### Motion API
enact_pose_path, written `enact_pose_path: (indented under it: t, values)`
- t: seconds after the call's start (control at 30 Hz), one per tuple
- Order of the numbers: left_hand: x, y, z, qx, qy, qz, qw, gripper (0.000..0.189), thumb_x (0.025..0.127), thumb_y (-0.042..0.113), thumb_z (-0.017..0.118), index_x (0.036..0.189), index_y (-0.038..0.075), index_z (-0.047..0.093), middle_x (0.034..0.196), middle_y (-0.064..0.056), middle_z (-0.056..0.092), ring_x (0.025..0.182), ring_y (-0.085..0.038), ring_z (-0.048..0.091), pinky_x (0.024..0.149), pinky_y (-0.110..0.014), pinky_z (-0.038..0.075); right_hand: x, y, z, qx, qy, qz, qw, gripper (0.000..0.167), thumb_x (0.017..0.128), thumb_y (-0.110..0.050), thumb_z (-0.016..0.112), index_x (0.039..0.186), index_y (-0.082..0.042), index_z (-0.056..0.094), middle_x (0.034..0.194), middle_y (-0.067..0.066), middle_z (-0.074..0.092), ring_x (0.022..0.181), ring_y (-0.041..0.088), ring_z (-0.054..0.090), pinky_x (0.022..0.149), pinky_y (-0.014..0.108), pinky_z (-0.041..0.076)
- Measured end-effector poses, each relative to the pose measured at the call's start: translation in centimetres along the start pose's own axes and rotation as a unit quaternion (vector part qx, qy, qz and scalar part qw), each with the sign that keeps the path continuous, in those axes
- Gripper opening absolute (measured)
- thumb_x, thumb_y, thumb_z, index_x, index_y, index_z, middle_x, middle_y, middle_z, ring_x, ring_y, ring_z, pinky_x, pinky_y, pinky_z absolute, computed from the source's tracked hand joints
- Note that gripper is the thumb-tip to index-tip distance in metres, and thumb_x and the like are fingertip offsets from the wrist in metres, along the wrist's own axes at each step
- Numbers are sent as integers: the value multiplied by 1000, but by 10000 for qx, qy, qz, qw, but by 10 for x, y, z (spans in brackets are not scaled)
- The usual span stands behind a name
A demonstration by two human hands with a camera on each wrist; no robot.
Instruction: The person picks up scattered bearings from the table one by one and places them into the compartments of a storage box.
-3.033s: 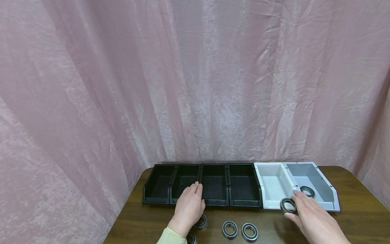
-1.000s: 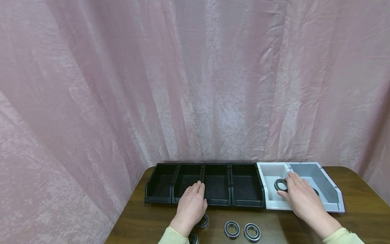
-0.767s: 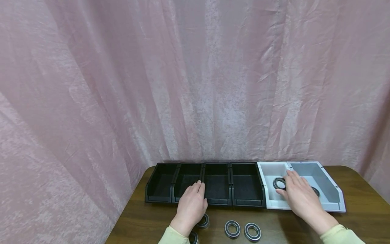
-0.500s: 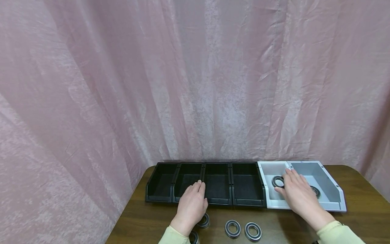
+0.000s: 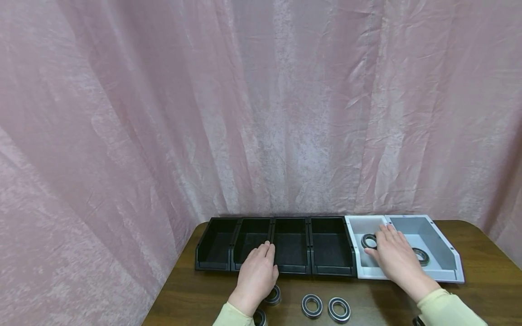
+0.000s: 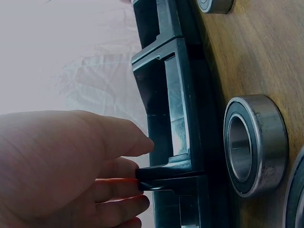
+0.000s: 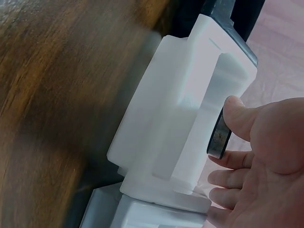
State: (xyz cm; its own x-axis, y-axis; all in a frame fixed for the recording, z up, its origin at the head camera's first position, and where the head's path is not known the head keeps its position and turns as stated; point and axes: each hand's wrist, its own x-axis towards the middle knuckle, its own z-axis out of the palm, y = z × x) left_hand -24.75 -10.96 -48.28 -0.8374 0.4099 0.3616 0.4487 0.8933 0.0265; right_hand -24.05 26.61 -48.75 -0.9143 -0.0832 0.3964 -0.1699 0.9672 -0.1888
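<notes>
My right hand (image 5: 397,260) reaches over the white bin (image 5: 363,273). Its thumb and index finger pinch a ball bearing (image 7: 219,137), a dark ring with a steel rim, inside that bin; whether the ring touches the floor I cannot tell. A second bearing (image 5: 426,258) lies in the grey bin (image 5: 440,240), partly behind the hand. My left hand (image 5: 257,274) is at the divider between two black bins, fingers extended and holding nothing. Two bearings lie by the left wrist, partly hidden; one bearing (image 6: 273,147) stands out in the left wrist view.
Four-sided black bins (image 5: 289,269), several in a row, adjoin the white one along the back of the wooden table (image 5: 179,299). Two more bearings, a left one (image 5: 304,308) and a right one (image 5: 331,310), lie before them. A pink curtain (image 5: 261,113) hangs behind.
My right hand has carried its bearing from the white bin's front edge back into the bin, then slightly left. My left hand has stayed in place.
</notes>
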Motion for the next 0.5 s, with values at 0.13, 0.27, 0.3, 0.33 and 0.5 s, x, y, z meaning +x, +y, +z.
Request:
enact_pose_path:
  t: [0.13,0.27,0.3,0.33,0.5]
  values:
    - [0,0,0,2,14,20,10000,55,95,20,86,141,-5,70,148,-21,67,135,-33,67,116,-49,52,2,0,2,-49,-46,53,10000,52,99,-24,83,118,18,61,146,48,52,143,65,45,120,76,35]
    - [0,0,0,21,14,40,10000,55,95,20,86,141,-5,70,148,-21,68,135,-33,67,116,-49,53,3,1,5,-64,-83,106,9999,53,99,-25,83,119,19,61,146,48,52,143,66,44,120,76,35]
    - [0,0,0,27,19,45,10000,55,94,20,86,141,-5,70,148,-21,68,135,-33,67,116,-49,53,4,1,6,-63,-97,120,9999,53,99,-25,83,120,19,61,147,48,52,143,65,44,120,76,35]
    - [0,0,0,27,18,45,10000,55,95,20,86,141,-5,70,148,-21,68,135,-33,67,116,-49,53,4,1,6,-67,-110,128,9998,53,99,-25,82,120,19,60,147,48,52,143,65,44,120,76,35]
    - [0,0,0,28,45,57,10000,55,94,20,87,141,-4,70,148,-21,68,135,-33,68,116,-49,53,7,2,8,-89,-170,147,9997,54,100,-25,82,123,20,60,148,47,51,144,65,44,121,75,34]
